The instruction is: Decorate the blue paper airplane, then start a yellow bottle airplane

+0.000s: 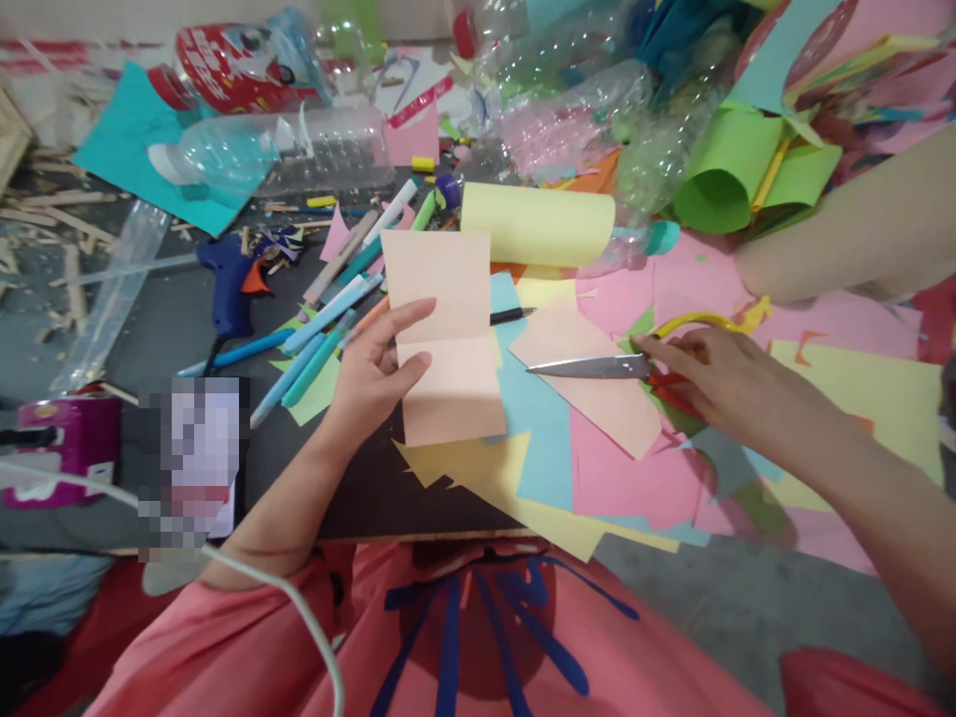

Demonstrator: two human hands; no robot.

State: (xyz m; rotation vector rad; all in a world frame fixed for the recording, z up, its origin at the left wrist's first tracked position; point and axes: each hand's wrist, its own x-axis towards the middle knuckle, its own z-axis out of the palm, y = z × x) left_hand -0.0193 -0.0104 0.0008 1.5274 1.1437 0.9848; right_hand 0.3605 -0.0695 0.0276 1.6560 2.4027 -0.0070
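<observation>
My left hand [388, 349] pinches a pale peach sheet of paper [448, 284] at its left edge, thumb and forefinger lying over its face. A crease runs across the middle of the sheet. My right hand [709, 373] grips a pair of scissors [590, 367] by the handles, one yellow and one red. Their blades point left, together or nearly so, over a second peach paper piece [619, 408]. Between the sheet and the scissors lies a black pen [512, 315]. Blue, pink and yellow paper scraps spread underneath.
Markers [321, 319] and a blue glue gun [228, 284] lie left of the sheet. Behind stand a yellow paper roll [538, 224], a green paper tube [728, 169] and several plastic bottles [276, 149]. Another person's arm [858, 224] reaches in from the right. A white cable [299, 607] crosses at lower left.
</observation>
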